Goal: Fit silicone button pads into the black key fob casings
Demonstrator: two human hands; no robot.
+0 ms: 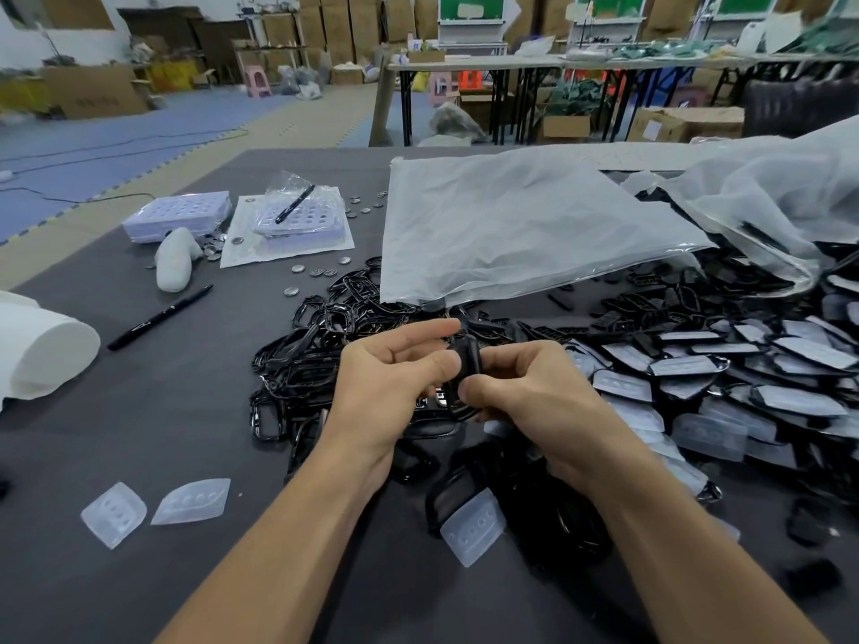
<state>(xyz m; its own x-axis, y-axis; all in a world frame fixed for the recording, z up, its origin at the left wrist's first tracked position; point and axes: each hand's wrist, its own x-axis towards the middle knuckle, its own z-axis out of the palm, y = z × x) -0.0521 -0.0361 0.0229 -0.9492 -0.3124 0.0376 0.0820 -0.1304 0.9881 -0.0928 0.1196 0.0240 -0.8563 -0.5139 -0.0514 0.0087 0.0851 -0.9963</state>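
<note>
head view: a dark grey counter (186, 411) carries the work. just inside the middle of its near edge, the left hand (390, 378) and the right hand (525, 392) meet around one black key fob casing (465, 360), lifted a little above the parts below. both hands are narrow, with fingers and thumbs curled on the casing. the left thumb lies against its side, and the right thumb presses at its lower end. whether a pad already sits in it cannot be told.

behind and under the hands, toward the left, lies a heap of empty casings (297, 360), glossy black frames tangled together. along the right edge spreads a heap of casings with pads (743, 369), pale faces up. three loose silicone button pads (193, 502) lie near the near edge: two side by side to the left of the left forearm, and one between the forearms, leaning on black parts.

a large plastic bag (511, 225) lies flat toward the far edge, its mouth touching the black heaps. toward the far left corner sit white trays (179, 216), with small metal discs (318, 271) scattered beside them. a marker pen (160, 317) lies near the left edge, and a white roll (42, 350) rests at that edge.
</note>
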